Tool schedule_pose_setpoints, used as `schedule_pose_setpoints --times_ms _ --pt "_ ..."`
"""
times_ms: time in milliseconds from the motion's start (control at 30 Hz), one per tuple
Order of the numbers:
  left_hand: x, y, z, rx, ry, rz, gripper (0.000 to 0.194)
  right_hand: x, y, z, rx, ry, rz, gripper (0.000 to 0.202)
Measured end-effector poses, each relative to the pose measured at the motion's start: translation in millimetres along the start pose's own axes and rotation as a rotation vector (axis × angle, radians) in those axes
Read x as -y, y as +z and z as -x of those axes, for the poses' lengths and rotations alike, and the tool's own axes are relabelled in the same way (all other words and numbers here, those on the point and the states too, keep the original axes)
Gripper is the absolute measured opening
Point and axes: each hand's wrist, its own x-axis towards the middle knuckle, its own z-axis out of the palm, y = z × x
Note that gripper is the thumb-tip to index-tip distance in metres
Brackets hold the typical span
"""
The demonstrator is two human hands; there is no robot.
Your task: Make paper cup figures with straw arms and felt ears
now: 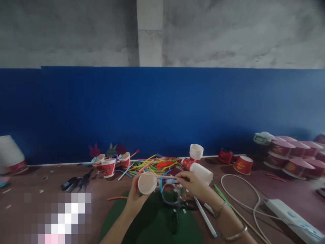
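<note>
My left hand (pixel 135 198) is wrapped round a paper cup (pixel 147 183), its pale round face turned toward me. My right hand (pixel 189 182) has its fingers closed on the end of a thin pinkish straw (pixel 166 177) that reaches across to the cup's rim. Below the hands, scissors (pixel 175 205) and a ring-shaped grey object lie over the dark green surface (pixel 149 225); I cannot make out where one ends and the other starts. A pile of coloured straws (pixel 152 165) is just behind the hands.
Decorated cups (pixel 108 168) and black-handled tools (pixel 76 183) stand or lie left. Stacked white cups (pixel 203 172), a red cup (pixel 243 165), a white pen (pixel 205 217), a looping cable and a power strip (pixel 294 218) are right. Pink-topped tubs (pixel 298 167) sit far right.
</note>
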Motion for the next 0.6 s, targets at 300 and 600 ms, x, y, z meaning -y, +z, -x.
schedule_pose_setpoints --times_ms 300,600 --pt "-3 -3.0 2 0.148 0.061 -0.114 0.057 13 -17 8 -0.028 -0.027 0.192 0.025" --pt "-9 0.8 7 0.177 -0.013 -0.073 0.059 17 -2 7 -0.03 -0.074 0.225 0.025"
